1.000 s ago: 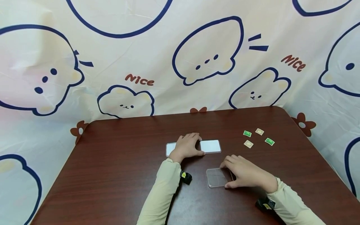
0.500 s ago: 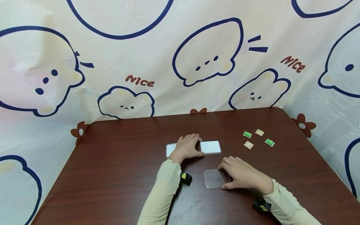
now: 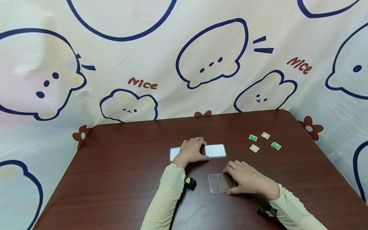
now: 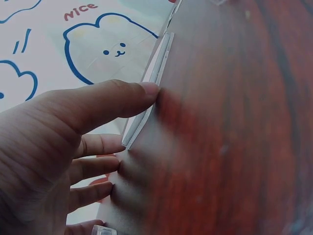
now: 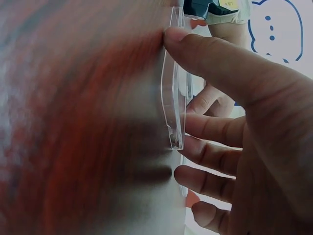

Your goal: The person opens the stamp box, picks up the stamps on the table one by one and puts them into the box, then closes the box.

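Note:
My left hand (image 3: 190,151) spans a flat clear case with a white insert (image 3: 215,150), thumb on the near edge and fingertips on the far edge. It also shows, thin and edge-on, as the white-filled case (image 4: 159,61) in the left wrist view. A second white-filled case (image 3: 174,152) lies to the left, partly hidden behind that hand. Nearer the front, my right hand (image 3: 249,179) grips the right end of a see-through plastic case (image 3: 217,183) between thumb and fingers. The right wrist view shows the transparent case (image 5: 171,93) edge-on, low over the tabletop.
Small green cards (image 3: 253,137) and cream cards (image 3: 254,148) lie scattered at the back right of the brown table (image 3: 123,166). A printed cloth (image 3: 166,64) hangs behind and beside the table.
Over the first half second my right hand slides slightly left with the see-through case, then stays put. My left hand keeps its place on the white-filled case.

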Motion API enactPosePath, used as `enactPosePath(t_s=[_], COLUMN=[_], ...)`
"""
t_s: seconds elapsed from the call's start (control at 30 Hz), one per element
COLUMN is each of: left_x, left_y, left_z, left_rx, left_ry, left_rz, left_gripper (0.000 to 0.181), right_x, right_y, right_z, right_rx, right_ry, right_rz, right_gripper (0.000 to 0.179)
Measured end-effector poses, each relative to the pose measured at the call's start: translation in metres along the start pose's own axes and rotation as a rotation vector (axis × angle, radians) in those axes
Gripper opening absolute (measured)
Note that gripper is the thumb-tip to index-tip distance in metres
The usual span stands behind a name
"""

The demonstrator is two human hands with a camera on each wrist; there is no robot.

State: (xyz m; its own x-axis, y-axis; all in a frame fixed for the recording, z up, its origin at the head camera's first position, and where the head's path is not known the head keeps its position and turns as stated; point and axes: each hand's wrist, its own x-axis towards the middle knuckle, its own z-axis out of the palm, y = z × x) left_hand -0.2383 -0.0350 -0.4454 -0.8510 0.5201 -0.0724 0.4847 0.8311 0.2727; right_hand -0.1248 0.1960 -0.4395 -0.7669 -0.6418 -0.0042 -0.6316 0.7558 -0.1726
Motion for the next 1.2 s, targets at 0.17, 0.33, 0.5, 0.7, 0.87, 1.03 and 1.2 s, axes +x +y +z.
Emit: enactPosePath(t_s=[0.17,0.33,0.5,0.7,0.87,1.03,1.2], left_x=[0.0,-0.001,-0.001,-0.002,-0.002,-0.001,-0.002], left_y=[0.0,0.001,0.002,0.002,0.002,0.002,0.0], left_z=[0.0,-0.001,-0.002,-0.003,-0.001,-0.002,-0.004], left_rx=[0.002,0.003,-0.004,-0.004,0.001,-0.012,-0.053], left_ry=[-0.008,-0.012,-0.016,-0.019,-0.018,-0.027,-0.047], left_rz=[-0.003,-0.008,-0.013,-0.011,-0.006,-0.001,-0.004], left_gripper=[0.06,0.06,0.06,0.06,0.061,0.063,0.066], right_x=[-0.001,-0.001,-0.002,-0.002,-0.004,-0.005,-0.003], right_y=[0.0,-0.001,-0.001,-0.001,0.0,0.003,0.003], right_z=[0.0,-0.001,-0.002,-0.003,-0.004,-0.008,-0.01], right_rx=[0.005,0.009,0.01,0.028,0.044,0.053,0.065], right_ry=[-0.006,-0.016,0.003,-0.02,-0.013,0.014,0.038], right_rz=[0.004,0.009,-0.005,0.009,0.01,-0.001,-0.006], right_gripper=[0.059,0.06,0.061,0.061,0.06,0.057,0.052])
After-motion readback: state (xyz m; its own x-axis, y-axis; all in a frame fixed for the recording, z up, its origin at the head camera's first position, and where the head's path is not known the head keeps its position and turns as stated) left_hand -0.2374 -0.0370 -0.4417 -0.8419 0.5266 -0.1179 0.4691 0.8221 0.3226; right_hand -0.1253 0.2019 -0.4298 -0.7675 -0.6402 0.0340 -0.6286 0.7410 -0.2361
